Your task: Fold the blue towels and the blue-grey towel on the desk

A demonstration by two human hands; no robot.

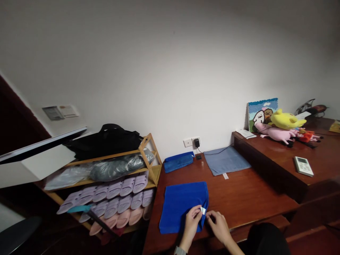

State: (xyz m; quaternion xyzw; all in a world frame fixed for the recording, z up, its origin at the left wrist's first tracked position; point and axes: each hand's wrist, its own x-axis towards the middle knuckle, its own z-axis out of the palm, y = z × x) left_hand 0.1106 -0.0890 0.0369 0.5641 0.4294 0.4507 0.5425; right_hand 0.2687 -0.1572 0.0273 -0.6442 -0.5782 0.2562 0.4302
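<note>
A bright blue cloth [176, 205] lies spread on the brown wooden table [231, 191], its right edge slightly rumpled. My left hand [192, 221] rests over the cloth's lower right part, its thumb and fingertips pinching the edge beside a small white tag [203, 210]. Just right of that edge, my right hand [217, 225] has its thumb and index finger curled close together near the cloth; whether they grip its edge is too small to tell. Farther back are a folded blue cloth [179, 163] at the left and a flat grey-blue cloth [225, 161] with a white tag.
On the left stands a wooden rack [155, 177] with slippers and a black bag [106, 141]. A raised desk section [278, 156] at the right holds plush toys [284, 122], a picture and a white remote [303, 166]. A black plug [196, 142] sits in the wall socket.
</note>
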